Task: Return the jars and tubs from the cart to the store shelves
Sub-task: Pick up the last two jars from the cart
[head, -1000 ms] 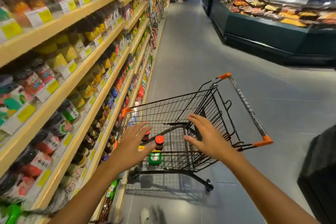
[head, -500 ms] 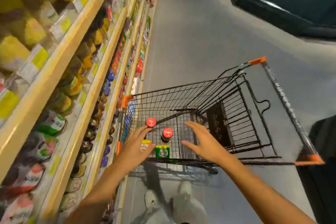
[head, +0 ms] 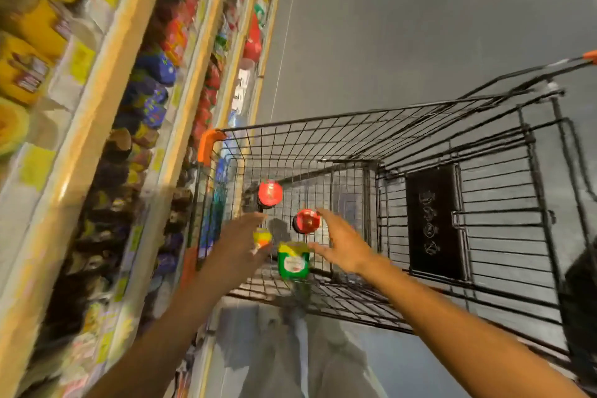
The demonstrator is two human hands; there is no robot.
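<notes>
Both hands reach into the cart, fingers spread, holding nothing. The right hand is nearest the red-lidded jar, at its eleven o'clock; the left hand is beside the small yellow tub.

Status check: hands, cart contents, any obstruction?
Left hand and right hand open, reaching into cart. Two red-lidded jars, green tub ungrasped. No obstruction.
</notes>
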